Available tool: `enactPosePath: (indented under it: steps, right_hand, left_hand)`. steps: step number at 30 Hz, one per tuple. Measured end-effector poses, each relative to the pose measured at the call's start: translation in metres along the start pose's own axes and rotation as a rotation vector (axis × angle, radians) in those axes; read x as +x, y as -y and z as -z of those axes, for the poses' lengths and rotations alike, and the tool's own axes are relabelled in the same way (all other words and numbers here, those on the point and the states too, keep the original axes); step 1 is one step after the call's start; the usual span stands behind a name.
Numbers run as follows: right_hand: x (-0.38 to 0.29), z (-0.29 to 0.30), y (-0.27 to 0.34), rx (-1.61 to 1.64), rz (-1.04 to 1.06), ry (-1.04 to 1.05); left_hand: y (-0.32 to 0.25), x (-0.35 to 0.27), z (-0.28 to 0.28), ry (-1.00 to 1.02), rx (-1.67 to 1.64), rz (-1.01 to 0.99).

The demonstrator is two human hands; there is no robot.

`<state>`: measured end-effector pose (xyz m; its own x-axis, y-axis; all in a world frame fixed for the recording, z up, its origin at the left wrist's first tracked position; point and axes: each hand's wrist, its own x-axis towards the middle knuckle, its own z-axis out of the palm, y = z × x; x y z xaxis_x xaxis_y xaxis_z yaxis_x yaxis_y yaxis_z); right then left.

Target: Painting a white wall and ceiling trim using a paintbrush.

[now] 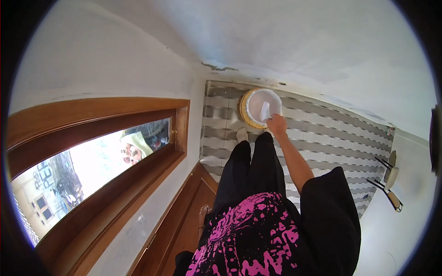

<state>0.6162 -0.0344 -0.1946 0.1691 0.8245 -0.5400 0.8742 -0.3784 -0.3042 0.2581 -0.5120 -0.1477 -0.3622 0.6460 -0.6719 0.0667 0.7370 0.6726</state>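
Note:
My right hand [277, 125] is closed around the handle end of a flat, white-coated tool [265, 111], which could be a wide brush or a scraper. That tool reaches into a round yellow bucket [242, 109] whose inner wall is smeared white. Pale, paint-like material [255, 105] lies inside it. The bucket stands on the tiled floor just ahead of my feet, close to the wall. My left hand is out of view; only a dark sleeve edge [183, 260] shows at that side.
A wooden window frame [103, 103] is at left, with a person [133, 150] seen outside. Below it is a brown wooden door [179, 220]. The wall [293, 41] ahead has damaged plaster [217, 67] near its base. Folding chairs [390, 177] lean at right above striped floor tiles [310, 132].

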Motion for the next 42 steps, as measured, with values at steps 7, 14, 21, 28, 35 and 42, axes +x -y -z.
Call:
enactPosePath:
  steps: [7, 14, 21, 28, 35, 42]
  right_hand:
    - [-0.017, 0.000, -0.018, 0.229, 0.065, -0.140]
    - [-0.022, -0.015, -0.065, 0.715, 0.077, -0.134]
    - [-0.050, 0.015, -0.061, 0.668, 0.388, -0.241]
    - [-0.032, 0.038, -0.079, 0.698, 0.359, -0.035]
    - [-0.055, 0.126, -0.118, 1.135, 0.334, 0.148]
    - [0.012, 0.153, -0.215, 1.262, -0.011, -0.137]
  left_hand:
    - [-0.040, 0.057, -0.014, 0.050, -0.057, -0.134]
    - [-0.076, 0.121, -0.043, 0.131, -0.188, 0.045]
    - [-0.221, 0.153, -0.109, 0.111, -0.227, 0.036]
    - [-0.231, 0.138, -0.140, 0.108, -0.159, 0.047]
    - [-0.086, 0.165, -0.112, 0.205, 0.878, -0.397]
    - [-0.110, 0.152, -0.155, 0.368, 1.313, -0.575]
